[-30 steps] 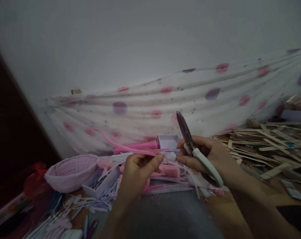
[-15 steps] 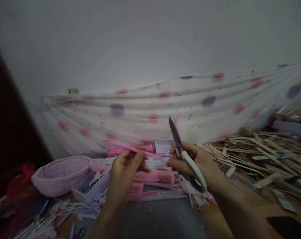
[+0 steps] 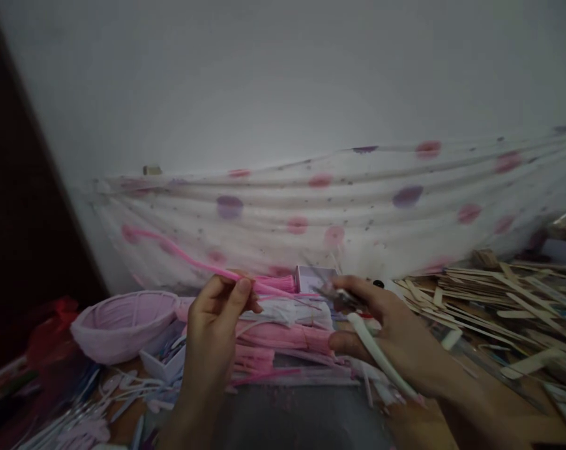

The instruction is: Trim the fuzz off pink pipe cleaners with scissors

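Between thumb and fingers, my left hand (image 3: pixel 222 306) pinches a pink pipe cleaner (image 3: pixel 180 251). Its long end slants up to the left, and a thinner end points right toward the scissors. My right hand (image 3: pixel 377 331) is around a pair of scissors with white handles (image 3: pixel 381 356); the blades are smeared by motion and sit just right of the pipe cleaner's tip. Behind and below the hands lie bundles of pink pipe cleaners (image 3: pixel 283 336) and a white bundle (image 3: pixel 306 310).
A lilac basket (image 3: pixel 124 337) stands at left beside a small white box (image 3: pixel 163 364) of bits. Another white box (image 3: pixel 306 272) is at the back. Wooden sticks (image 3: pixel 489 294) pile up at right. A grey mat (image 3: pixel 306 412) lies in front; a spotted cloth (image 3: pixel 273 200) hangs behind.
The scissors have tipped down from upright, their blades now blurred. My left hand has shifted slightly left, and more of the pipe cleaner extends up to the left.
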`<state>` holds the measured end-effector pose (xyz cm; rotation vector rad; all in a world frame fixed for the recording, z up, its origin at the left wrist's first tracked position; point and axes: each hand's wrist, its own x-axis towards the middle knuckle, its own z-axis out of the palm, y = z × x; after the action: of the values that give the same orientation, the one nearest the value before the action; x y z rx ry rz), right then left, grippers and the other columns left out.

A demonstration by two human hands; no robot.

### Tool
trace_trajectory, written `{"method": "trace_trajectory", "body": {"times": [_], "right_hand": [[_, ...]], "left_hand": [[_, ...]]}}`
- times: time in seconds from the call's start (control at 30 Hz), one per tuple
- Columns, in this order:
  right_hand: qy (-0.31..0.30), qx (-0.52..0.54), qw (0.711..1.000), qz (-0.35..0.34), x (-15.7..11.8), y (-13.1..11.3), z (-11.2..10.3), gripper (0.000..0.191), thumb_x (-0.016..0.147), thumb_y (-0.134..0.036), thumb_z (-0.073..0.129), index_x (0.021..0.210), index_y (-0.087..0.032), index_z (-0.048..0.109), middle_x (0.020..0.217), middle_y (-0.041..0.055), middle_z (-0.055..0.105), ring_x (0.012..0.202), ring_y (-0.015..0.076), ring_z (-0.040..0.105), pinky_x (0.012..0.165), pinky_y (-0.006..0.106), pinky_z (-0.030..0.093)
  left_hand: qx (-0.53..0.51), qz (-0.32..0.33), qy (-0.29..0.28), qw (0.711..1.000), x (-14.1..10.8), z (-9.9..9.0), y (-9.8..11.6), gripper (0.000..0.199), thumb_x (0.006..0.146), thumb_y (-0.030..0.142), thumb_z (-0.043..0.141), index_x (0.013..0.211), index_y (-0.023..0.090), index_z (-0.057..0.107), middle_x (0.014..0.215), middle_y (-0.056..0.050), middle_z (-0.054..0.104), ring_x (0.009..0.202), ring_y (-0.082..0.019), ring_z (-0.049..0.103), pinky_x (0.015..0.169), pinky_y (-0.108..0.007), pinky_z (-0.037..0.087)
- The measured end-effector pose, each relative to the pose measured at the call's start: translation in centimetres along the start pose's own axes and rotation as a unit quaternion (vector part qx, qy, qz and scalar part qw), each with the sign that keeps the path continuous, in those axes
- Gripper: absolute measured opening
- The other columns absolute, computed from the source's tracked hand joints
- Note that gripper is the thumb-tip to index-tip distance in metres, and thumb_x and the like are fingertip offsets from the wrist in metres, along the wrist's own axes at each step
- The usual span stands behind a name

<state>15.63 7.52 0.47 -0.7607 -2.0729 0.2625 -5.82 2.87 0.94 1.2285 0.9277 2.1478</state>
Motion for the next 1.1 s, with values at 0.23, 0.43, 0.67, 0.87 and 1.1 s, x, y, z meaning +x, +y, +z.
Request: {"method": "trace_trajectory", "body": {"times": [0.23,0.43,0.67,0.87,1.1], "right_hand": [[-0.066,-0.059,0.996,-0.005,0.5,-0.7,0.6,0.044,0.072,-0.047,0.072,0.110,-0.027,0.064,0.100,0.0051,0.064,0.086,0.0204,0.061,0.074,0.035,0.050],[-0.048,-0.065,0.997,-0.016,0.5,-0.5,0.7,0.043,0.073,-0.050,0.071,0.106,-0.023,0.066,0.092,0.0051,0.064,0.081,0.0197,0.060,0.071,0.033,0.046],[-0.030,-0.108,0.992,-0.055,0.4,-0.2,0.9,0.034,0.076,-0.047,0.069,0.099,-0.022,0.067,0.081,0.0038,0.062,0.071,0.0179,0.057,0.063,0.029,0.042],[-0.025,-0.119,0.989,-0.084,0.5,-0.2,0.9,0.029,0.078,-0.046,0.067,0.092,-0.021,0.068,0.074,0.0025,0.059,0.063,0.0150,0.053,0.057,0.025,0.037],[-0.010,-0.108,0.990,-0.088,0.4,-0.2,0.7,0.031,0.077,-0.048,0.068,0.089,-0.020,0.068,0.068,0.0008,0.057,0.060,0.0134,0.051,0.055,0.024,0.035]], "left_hand": [[-0.024,-0.006,-0.028,0.999,-0.3,0.0,0.6,0.013,0.072,0.031,0.074,0.073,0.020,0.069,0.066,0.002,0.062,0.056,-0.009,0.055,0.050,-0.019,0.048],[-0.044,-0.032,-0.040,0.998,-0.7,0.7,0.8,0.014,0.069,0.029,0.076,0.069,0.018,0.068,0.070,0.001,0.061,0.061,-0.010,0.055,0.048,-0.017,0.047],[-0.092,-0.079,-0.021,0.992,-1.0,1.4,0.8,0.018,0.064,0.030,0.080,0.068,0.017,0.067,0.073,0.001,0.060,0.058,-0.006,0.050,0.045,-0.014,0.042],[-0.123,-0.119,0.016,0.985,-0.8,1.3,0.7,0.022,0.060,0.030,0.083,0.069,0.017,0.067,0.075,0.002,0.060,0.064,-0.007,0.051,0.045,-0.012,0.041],[-0.136,-0.124,0.023,0.983,-1.0,1.2,0.7,0.022,0.060,0.031,0.083,0.072,0.018,0.069,0.076,0.002,0.061,0.065,-0.006,0.052,0.048,-0.012,0.043]]}}
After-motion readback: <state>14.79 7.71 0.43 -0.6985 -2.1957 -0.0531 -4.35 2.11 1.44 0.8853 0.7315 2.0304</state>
